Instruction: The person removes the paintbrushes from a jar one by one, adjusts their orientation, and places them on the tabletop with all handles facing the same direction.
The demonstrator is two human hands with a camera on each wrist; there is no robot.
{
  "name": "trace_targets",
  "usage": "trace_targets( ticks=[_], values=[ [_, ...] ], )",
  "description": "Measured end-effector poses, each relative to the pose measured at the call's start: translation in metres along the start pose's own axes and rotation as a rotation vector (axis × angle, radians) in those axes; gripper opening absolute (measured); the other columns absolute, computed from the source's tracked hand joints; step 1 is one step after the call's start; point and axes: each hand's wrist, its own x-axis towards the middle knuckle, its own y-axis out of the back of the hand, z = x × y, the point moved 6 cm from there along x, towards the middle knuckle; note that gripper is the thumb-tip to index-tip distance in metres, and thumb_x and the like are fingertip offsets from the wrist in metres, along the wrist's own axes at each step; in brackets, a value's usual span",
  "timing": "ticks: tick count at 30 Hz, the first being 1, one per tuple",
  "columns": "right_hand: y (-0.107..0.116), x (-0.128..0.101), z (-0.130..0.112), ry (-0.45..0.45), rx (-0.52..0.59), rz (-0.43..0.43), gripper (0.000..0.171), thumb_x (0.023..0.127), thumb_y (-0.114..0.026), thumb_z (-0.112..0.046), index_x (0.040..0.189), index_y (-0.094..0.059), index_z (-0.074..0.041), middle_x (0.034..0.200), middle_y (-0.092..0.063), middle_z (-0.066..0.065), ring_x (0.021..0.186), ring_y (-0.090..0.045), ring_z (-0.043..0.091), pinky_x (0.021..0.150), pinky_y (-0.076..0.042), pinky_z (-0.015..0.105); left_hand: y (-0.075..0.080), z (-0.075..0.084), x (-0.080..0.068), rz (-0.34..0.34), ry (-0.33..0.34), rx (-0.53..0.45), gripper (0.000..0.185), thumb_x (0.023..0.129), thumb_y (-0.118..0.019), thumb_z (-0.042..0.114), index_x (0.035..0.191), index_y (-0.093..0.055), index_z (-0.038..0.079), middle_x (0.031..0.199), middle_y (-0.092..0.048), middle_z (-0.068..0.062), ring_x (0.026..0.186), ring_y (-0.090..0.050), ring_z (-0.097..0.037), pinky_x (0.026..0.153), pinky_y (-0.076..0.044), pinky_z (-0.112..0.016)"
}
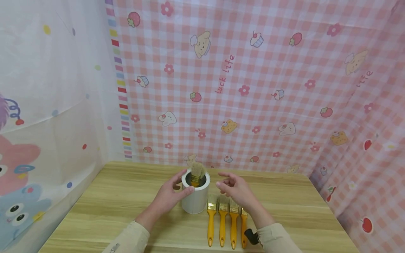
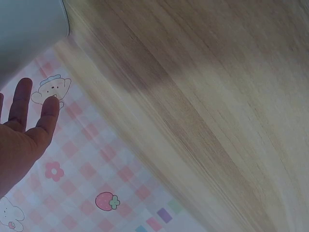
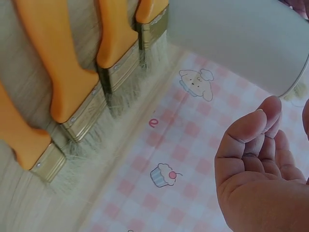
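A white cylindrical can (image 1: 193,202) with an open top stands upright on the table in the head view. One paintbrush (image 1: 198,169) is in it, bristles up above the rim and its handle mostly hidden inside. My left hand (image 1: 171,196) holds the can at its left side, thumb at the front rim and fingers toward the back; its other fingers spread loosely in the left wrist view. To the right of the can hovers my right hand (image 1: 238,191), fingers loosely curled around nothing. Several paintbrushes (image 1: 222,225) with orange handles lie side by side below it, bristles pointing away.
The wood-grain table (image 1: 133,182) ends at a pink checkered cloth (image 1: 253,112) behind and at the right. A white cartoon-printed cloth (image 1: 63,105) hangs along the left. A black piece (image 1: 252,236) sits at my right sleeve, over the rightmost brush handle.
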Motion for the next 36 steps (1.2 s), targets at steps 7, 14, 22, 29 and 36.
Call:
trace_targets(
  ticks=[7,14,22,29,36],
  values=[
    [-0.005,0.003,-0.005,0.02,0.011,-0.013,0.055,0.102,-0.075,-0.033,0.151,-0.06,-0.013,0.118,-0.076,0.011,0.093,-0.069,0.019,0.086,-0.06,0.04,0.0,0.001,-0.001,0.001,0.003,0.014,0.078,0.095,-0.08,0.049,0.163,-0.045,0.033,0.154,-0.061,-0.017,0.13,-0.063,-0.04,0.105,-0.055,-0.061],
    [-0.01,0.005,-0.018,0.048,0.02,-0.012,0.051,0.103,-0.074,-0.033,0.149,-0.062,-0.015,0.119,-0.077,0.012,0.095,-0.07,0.024,0.084,-0.059,0.035,0.0,0.001,-0.001,0.001,0.0,0.012,0.078,0.095,-0.08,0.05,0.163,-0.045,0.033,0.154,-0.062,-0.016,0.13,-0.064,-0.04,0.106,-0.054,-0.062],
    [-0.017,0.009,-0.029,0.068,0.015,0.009,0.05,0.103,-0.074,-0.03,0.149,-0.062,-0.016,0.118,-0.078,0.007,0.094,-0.068,0.017,0.085,-0.058,0.036,-0.001,0.0,0.0,-0.002,-0.008,0.006,0.078,0.095,-0.08,0.05,0.163,-0.045,0.032,0.154,-0.062,-0.014,0.13,-0.063,-0.038,0.106,-0.055,-0.06],
    [-0.021,0.012,-0.035,0.062,0.039,0.006,0.05,0.102,-0.075,-0.029,0.149,-0.062,-0.016,0.118,-0.078,0.007,0.096,-0.067,0.017,0.086,-0.058,0.036,-0.001,0.0,0.0,-0.009,0.001,-0.003,0.078,0.096,-0.079,0.049,0.164,-0.044,0.033,0.155,-0.061,-0.015,0.131,-0.063,-0.04,0.105,-0.055,-0.06],
    [-0.025,0.015,-0.041,0.087,0.04,-0.024,0.051,0.103,-0.075,-0.028,0.15,-0.061,-0.013,0.121,-0.077,0.012,0.094,-0.066,0.016,0.083,-0.056,0.032,0.0,0.003,-0.001,-0.004,0.0,0.006,0.078,0.096,-0.079,0.049,0.164,-0.044,0.032,0.154,-0.062,-0.016,0.13,-0.063,-0.041,0.105,-0.055,-0.061]
  ],
)
